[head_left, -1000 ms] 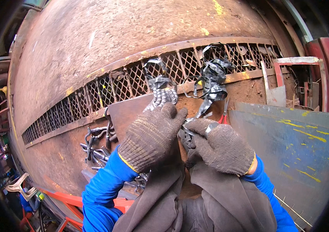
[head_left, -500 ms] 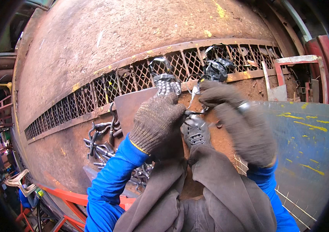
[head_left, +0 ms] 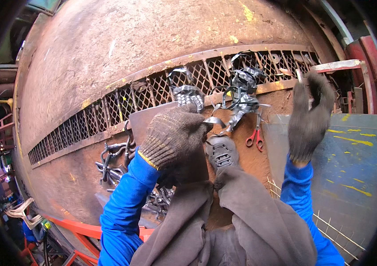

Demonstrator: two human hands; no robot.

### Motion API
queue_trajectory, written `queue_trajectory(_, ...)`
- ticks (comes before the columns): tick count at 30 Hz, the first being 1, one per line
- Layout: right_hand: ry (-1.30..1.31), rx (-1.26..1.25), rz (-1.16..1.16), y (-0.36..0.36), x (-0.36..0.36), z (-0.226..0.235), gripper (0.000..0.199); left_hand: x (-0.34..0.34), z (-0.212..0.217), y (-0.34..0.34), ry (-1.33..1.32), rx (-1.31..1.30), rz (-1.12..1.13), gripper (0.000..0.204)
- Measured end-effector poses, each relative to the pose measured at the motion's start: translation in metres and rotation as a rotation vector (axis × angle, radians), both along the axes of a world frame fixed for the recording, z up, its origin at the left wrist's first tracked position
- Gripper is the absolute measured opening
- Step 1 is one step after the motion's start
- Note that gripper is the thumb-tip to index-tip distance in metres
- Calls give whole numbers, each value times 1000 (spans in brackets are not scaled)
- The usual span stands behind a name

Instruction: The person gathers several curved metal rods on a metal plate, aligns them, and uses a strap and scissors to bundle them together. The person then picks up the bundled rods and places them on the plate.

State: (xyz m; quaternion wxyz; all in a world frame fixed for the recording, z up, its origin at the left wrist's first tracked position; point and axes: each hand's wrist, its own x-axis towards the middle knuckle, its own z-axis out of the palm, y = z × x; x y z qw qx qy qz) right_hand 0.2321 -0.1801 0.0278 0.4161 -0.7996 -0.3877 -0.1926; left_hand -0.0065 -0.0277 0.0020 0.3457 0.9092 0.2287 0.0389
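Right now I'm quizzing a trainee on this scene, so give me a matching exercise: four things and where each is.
Things:
1 left hand
2 right hand
3 red-handled scissors
4 metal strips

Places:
A lying on the rusty floor
B heaped by the mesh grating
C raised, off to the side
D resting on the brown plate's upper edge

Pairs: 1-D, 2-C, 3-A, 4-B

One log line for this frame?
left hand: on metal plate | right hand: raised, apart | scissors: on floor

- Tangled metal strapping [head_left: 241, 95] blocks twelve o'clock, against the mesh grate [head_left: 153, 91].
- Red scissors [head_left: 255, 137] lie at two o'clock.
- Metal hooks [head_left: 113, 162] crowd nine o'clock.
- Blue plate [head_left: 352, 168] offers room at three o'clock.
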Motion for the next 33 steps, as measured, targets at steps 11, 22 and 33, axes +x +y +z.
queue_trajectory(11,362,-408,719,1,-77,-16,63,8,12,6,37,-172,46,24)
queue_trajectory(22,478,-320,651,11,-90,-44,38,7,16,20,101,-182,-22,31)
queue_trajectory(33,827,-222,629,9,-80,-40,25,12,3,32,113,-519,86,38)
